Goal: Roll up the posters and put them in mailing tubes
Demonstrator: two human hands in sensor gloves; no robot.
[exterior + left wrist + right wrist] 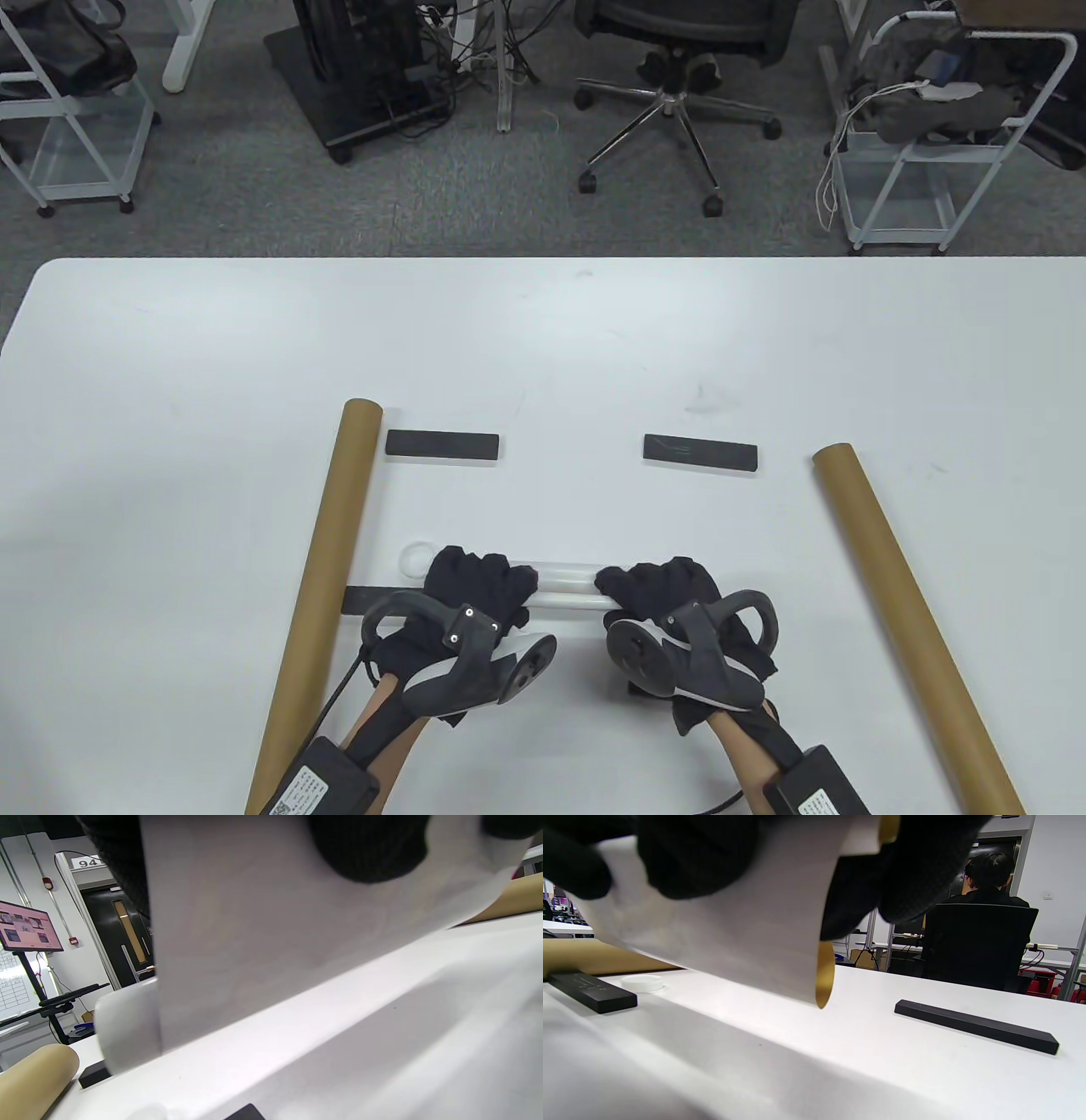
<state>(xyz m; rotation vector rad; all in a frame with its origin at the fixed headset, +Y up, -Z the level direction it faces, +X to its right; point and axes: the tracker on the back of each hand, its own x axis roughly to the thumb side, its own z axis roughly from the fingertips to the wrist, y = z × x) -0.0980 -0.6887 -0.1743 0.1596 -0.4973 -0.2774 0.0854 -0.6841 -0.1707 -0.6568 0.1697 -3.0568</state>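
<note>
A white poster, rolled into a narrow roll [567,586], lies crosswise near the table's front edge. My left hand [482,581] grips its left part and my right hand [652,587] grips its right part, fingers curled over the top. In the right wrist view the roll [734,929] hangs just above the table and its open end shows a gold inner side. The left wrist view is filled by the roll [254,942] under my fingers [369,849]. Two brown mailing tubes lie on the table, one left [327,577] and one right [908,620] of the hands.
Two black bars [442,445] [700,452] lie beyond the hands, and a third [365,598] pokes out under the left hand. A white round cap [417,558] sits by the left tube. Behind the table a person sits in a chair [984,938].
</note>
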